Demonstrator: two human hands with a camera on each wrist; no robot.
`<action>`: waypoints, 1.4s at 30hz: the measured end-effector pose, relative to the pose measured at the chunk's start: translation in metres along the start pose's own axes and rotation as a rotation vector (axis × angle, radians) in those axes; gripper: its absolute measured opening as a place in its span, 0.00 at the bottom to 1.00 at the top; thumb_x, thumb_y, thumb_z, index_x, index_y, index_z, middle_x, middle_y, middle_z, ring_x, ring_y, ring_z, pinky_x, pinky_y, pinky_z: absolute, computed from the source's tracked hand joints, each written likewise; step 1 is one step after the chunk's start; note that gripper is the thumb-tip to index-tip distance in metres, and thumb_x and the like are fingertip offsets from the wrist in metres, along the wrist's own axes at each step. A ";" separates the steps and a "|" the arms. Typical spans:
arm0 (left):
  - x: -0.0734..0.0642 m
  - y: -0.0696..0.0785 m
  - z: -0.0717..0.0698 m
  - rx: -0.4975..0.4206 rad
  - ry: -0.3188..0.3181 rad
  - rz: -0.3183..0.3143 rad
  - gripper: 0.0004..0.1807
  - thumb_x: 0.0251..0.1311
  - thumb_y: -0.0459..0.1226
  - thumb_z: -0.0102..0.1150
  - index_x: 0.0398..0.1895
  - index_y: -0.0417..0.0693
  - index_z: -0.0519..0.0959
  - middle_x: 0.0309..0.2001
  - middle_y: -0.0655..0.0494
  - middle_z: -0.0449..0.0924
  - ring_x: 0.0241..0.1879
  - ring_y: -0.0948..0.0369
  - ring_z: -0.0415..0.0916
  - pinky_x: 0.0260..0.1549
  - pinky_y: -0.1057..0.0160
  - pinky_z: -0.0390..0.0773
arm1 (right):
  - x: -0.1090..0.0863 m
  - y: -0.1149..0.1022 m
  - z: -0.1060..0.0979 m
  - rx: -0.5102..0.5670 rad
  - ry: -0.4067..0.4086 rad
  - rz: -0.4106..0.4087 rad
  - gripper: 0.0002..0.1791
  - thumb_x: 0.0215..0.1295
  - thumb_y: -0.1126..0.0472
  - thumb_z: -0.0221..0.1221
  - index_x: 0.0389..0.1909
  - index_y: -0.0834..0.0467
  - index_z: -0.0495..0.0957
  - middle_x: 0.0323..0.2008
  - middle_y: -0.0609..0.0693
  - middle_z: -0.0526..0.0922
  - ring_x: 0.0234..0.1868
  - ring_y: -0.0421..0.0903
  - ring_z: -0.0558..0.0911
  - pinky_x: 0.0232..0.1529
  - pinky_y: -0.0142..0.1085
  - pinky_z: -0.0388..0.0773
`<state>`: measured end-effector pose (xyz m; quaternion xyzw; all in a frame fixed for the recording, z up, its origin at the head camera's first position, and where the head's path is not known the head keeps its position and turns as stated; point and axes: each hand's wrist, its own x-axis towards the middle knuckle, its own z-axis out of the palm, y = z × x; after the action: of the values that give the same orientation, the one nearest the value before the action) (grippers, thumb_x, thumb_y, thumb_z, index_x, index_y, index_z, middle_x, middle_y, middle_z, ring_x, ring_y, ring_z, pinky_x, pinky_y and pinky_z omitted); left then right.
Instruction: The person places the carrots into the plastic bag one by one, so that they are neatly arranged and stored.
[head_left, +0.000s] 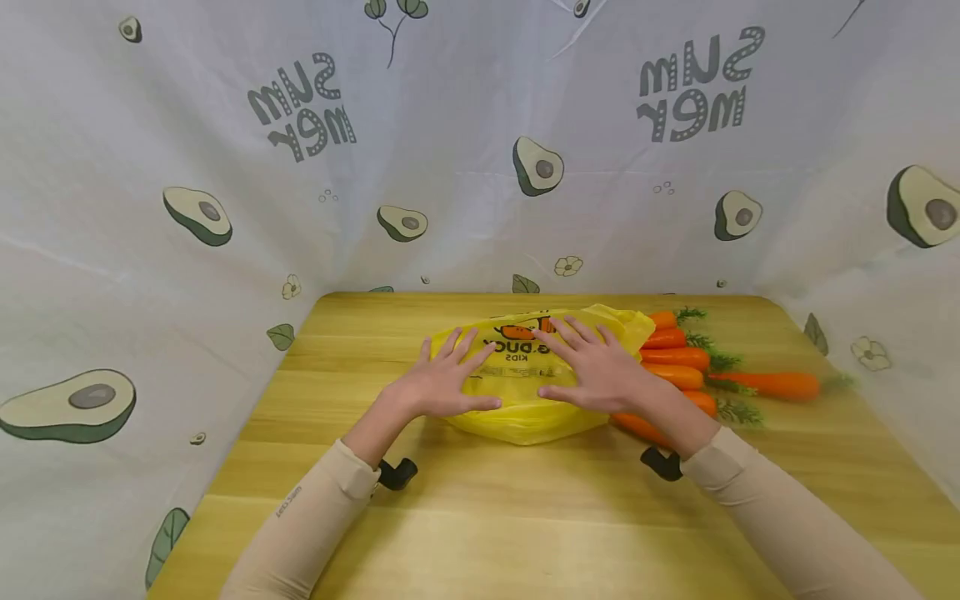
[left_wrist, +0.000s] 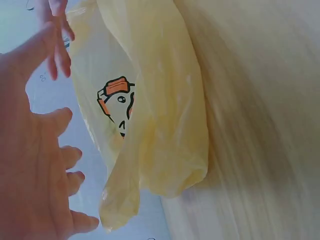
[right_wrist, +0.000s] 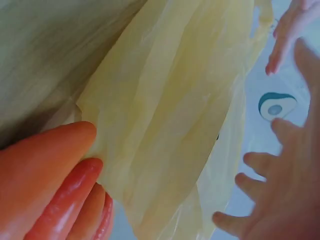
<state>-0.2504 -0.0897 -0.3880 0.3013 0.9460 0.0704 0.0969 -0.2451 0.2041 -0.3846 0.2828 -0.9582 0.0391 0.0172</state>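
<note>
A yellow plastic bag (head_left: 517, 417) with a printed duck and lettering lies on the wooden table, crumpled and puffed up. Over its left part, my left hand (head_left: 442, 387) spreads its fingers. My right hand (head_left: 596, 371) is spread the same way over the bag's right part, thumb toward the other hand. Neither hand grips anything. In the left wrist view the bag (left_wrist: 170, 100) stands a little apart from the palm. Several orange carrots (head_left: 678, 357) with green tops lie just right of the bag, partly under the right hand and wrist.
One carrot (head_left: 780, 385) lies apart, farther right than the others. The wooden table (head_left: 525, 533) ends at a white curtain (head_left: 465, 167) printed with avocados, at the back and sides. Black wrist camera mounts (head_left: 397, 475) show under both wrists.
</note>
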 end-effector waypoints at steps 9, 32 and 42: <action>0.007 -0.002 0.005 0.014 0.105 0.059 0.44 0.67 0.60 0.57 0.81 0.60 0.54 0.81 0.50 0.47 0.80 0.49 0.46 0.75 0.42 0.54 | -0.025 0.010 -0.017 0.276 0.165 0.014 0.34 0.72 0.48 0.61 0.75 0.49 0.65 0.72 0.56 0.70 0.71 0.61 0.68 0.67 0.64 0.66; 0.021 -0.015 0.019 -0.036 0.060 -0.014 0.39 0.63 0.51 0.67 0.74 0.49 0.67 0.74 0.46 0.65 0.73 0.48 0.63 0.70 0.48 0.67 | -0.117 0.056 -0.023 0.361 0.078 0.048 0.28 0.70 0.52 0.63 0.67 0.59 0.75 0.63 0.59 0.79 0.56 0.59 0.82 0.53 0.58 0.79; 0.024 -0.016 0.026 0.022 0.037 -0.001 0.41 0.59 0.55 0.69 0.73 0.52 0.70 0.72 0.47 0.67 0.73 0.47 0.62 0.72 0.47 0.64 | -0.136 0.067 -0.015 0.393 0.027 0.105 0.34 0.67 0.47 0.65 0.70 0.58 0.71 0.63 0.62 0.78 0.55 0.62 0.82 0.48 0.58 0.81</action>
<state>-0.2730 -0.0869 -0.4195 0.3007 0.9484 0.0656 0.0760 -0.1672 0.3348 -0.3814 0.2300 -0.9453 0.2299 -0.0273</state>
